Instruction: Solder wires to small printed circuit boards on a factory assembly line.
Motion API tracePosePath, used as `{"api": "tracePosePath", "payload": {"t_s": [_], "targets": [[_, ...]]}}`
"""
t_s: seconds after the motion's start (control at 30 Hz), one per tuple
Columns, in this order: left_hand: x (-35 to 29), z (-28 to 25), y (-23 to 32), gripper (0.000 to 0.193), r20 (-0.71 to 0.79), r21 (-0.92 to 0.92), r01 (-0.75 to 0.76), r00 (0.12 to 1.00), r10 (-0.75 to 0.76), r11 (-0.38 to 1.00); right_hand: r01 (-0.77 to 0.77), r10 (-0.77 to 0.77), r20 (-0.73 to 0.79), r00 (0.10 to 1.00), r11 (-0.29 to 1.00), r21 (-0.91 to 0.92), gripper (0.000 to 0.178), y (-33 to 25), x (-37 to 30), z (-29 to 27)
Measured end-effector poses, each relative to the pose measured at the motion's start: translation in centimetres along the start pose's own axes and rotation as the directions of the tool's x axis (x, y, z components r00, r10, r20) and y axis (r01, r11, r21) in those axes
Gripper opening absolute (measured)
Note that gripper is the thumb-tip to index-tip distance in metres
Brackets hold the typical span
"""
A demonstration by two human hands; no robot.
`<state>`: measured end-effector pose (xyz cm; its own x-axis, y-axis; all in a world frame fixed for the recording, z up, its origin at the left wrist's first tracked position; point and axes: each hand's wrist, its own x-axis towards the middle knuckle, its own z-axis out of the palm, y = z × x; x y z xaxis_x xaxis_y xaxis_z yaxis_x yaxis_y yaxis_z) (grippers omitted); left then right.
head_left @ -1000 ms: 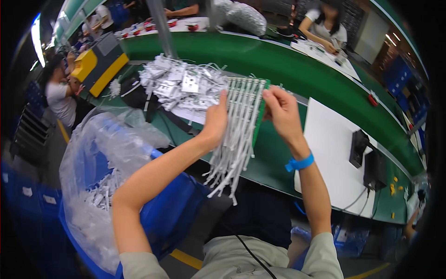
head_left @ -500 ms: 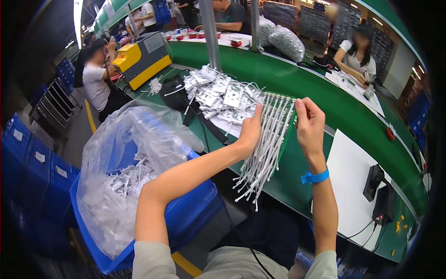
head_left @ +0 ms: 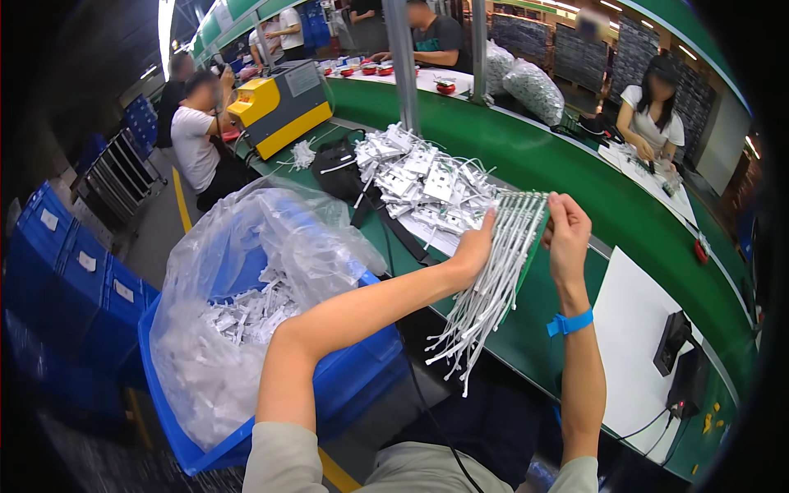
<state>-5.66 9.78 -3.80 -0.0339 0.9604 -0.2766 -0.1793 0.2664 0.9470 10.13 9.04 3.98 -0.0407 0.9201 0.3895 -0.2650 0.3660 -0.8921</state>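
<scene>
Between my hands is a green circuit board panel (head_left: 526, 271), held tilted above the bench. Many white cables (head_left: 485, 296) run from its upper rows, and their loose ends hang past the bench's near edge. My left hand (head_left: 475, 251) grips the left side, its thumb upright against the cables and the other fingers hidden behind. At the upper right corner, my right hand (head_left: 569, 238) pinches the board's edge between thumb and fingers; a blue band (head_left: 569, 322) circles that wrist. Just left of the panel lies a heap of white plastic parts with short cables (head_left: 419, 181).
Left of the bench stands a blue bin (head_left: 345, 345) lined with clear plastic, holding more white parts. A yellow-and-grey machine (head_left: 283, 107) sits at the far left. On the right are a white sheet (head_left: 620, 329) and a black device (head_left: 686, 382). Co-workers sit beyond the green conveyor (head_left: 477, 135).
The scene has shifted right and slightly down in the picture as the view turned. Both hands still hold the panel, whose cables now hang more bunched and slanted to the left.
</scene>
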Motion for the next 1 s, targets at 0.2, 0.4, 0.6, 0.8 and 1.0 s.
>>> {"api": "tracePosePath", "payload": {"t_s": [0.2,0.4,0.6,0.8,1.0], "targets": [[-2.0,0.2,1.9,0.073,-0.046,-0.124,-0.081,0.996,0.075,0.989,0.081,-0.104,-0.033,0.994,0.905,-0.418,0.034,-0.6,-1.7,0.7],[-2.8,0.1,2.9,0.071,-0.129,-0.128,-0.153,0.982,0.137,0.980,0.248,-0.281,0.070,0.957,0.670,-0.699,0.028,-1.3,-3.7,2.9],[-2.4,-0.8,2.9,0.072,-0.047,-0.182,-0.186,0.983,0.180,0.966,0.396,-0.445,0.122,0.887,0.599,-0.696,0.021,-1.6,-4.4,4.8],[-2.3,-1.3,3.2,0.070,0.048,-0.305,-0.086,0.993,0.105,0.949,0.416,-0.401,0.147,0.904,0.752,-0.512,0.027,-1.1,-3.9,4.4],[-1.3,-1.0,2.3,0.073,0.035,-0.234,-0.090,0.994,0.101,0.968,0.330,-0.321,0.101,0.942,0.819,-0.470,0.034,-0.5,-3.4,3.1]]}}
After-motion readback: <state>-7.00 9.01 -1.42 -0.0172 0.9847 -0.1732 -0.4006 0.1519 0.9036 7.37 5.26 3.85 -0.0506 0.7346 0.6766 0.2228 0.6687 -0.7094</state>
